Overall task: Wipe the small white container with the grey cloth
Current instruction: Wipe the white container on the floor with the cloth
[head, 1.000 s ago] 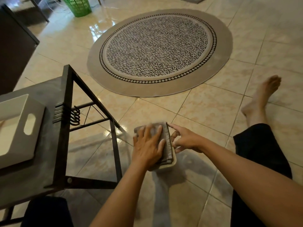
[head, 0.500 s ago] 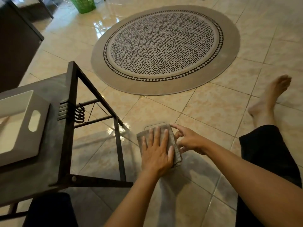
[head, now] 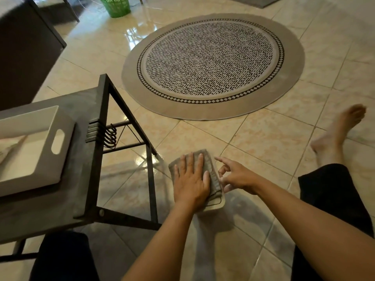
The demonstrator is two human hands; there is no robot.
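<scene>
Tray (head: 35, 153): a white rectangular tray with a slot handle lay at the far left, on top of the grey table.
Table (head: 81, 175): a grey top in a black metal frame stood at left, its near right corner just left of the hands; black hooks hung on its right side rail.
Basket (head: 116, 6): a green basket stood on the tiles at the far upper left.
Left hand (head: 190, 179): it lay flat, palm down, on the grey cloth, fingers straight and slightly spread, pressing rather than gripping.
Grey cloth (head: 212, 171): folded, it lay under the left palm and covered most of the container, its ribbed right edge showing beside the little finger.
Small white container (head: 220, 204): it sat on the floor tiles near the centre, right of the table leg; only its near right corner showed, peeking out below the cloth.
Right hand (head: 236, 175): it was just right of the cloth, fingers loosely curled and parted, the index finger stretched forward; whether the fingertips touched the container's edge could not be told.
Rug (head: 213, 63): a round patterned rug lay on the tiles, far beyond the hands.
Leg (head: 334, 189): a dark trouser leg and bare foot stretched out at right.
</scene>
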